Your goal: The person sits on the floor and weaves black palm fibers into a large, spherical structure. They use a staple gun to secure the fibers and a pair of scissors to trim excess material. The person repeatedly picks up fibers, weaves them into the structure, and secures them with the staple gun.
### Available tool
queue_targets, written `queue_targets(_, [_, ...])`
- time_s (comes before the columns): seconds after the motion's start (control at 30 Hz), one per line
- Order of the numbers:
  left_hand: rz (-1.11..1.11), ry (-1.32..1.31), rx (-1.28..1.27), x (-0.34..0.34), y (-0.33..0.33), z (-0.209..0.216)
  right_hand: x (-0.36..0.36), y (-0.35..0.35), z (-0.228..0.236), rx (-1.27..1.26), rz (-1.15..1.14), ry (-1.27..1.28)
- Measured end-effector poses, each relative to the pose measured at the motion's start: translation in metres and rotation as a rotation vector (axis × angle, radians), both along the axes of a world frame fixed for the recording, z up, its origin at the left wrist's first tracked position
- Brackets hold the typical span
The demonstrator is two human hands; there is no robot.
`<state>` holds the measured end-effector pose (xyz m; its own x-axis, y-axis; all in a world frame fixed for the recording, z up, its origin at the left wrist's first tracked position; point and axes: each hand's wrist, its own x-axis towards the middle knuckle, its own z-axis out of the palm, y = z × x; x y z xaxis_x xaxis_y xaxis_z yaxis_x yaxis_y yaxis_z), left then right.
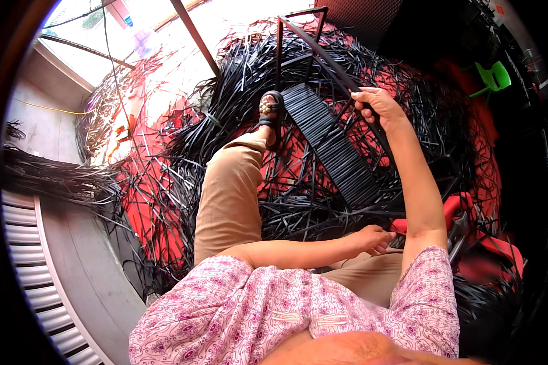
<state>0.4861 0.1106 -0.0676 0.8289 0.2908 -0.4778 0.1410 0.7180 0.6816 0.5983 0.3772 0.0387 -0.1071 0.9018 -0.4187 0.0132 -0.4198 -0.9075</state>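
A dark metal frame (pixel 326 53) stands tilted in front of me. Black flat strips are wound closely side by side into a long woven panel (pixel 332 143) across it. My right hand (pixel 380 108) is raised at the frame's right rail, its fingers curled and closed on it. Whether a loose strip is also in those fingers does not show. Low over my lap, my left hand (pixel 373 239) points to the right with its fingers bent together. What they hold, if anything, cannot be made out. A sandalled foot (pixel 270 109) rests against the panel's left side.
Loose black strips (pixel 192 137) lie in tangled heaps over the red floor (pixel 149 216). A red plastic piece (pixel 447 210) is close to my right forearm. Farther right stands a green chair (pixel 492 77). A white slatted surface (pixel 27 249) runs along the left.
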Motion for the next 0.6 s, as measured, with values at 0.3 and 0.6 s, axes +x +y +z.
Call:
queue_targets(0.3, [0.130,0.154,-0.328,-0.042,-0.007,-0.033,0.097,-0.049,0.050,0.173,-0.413,0.075])
queue_targets(0.6, [0.937,0.058,-0.094,-0.106,0.112,-0.029,0.143,-0.051,0.017,0.310,-0.735,0.673])
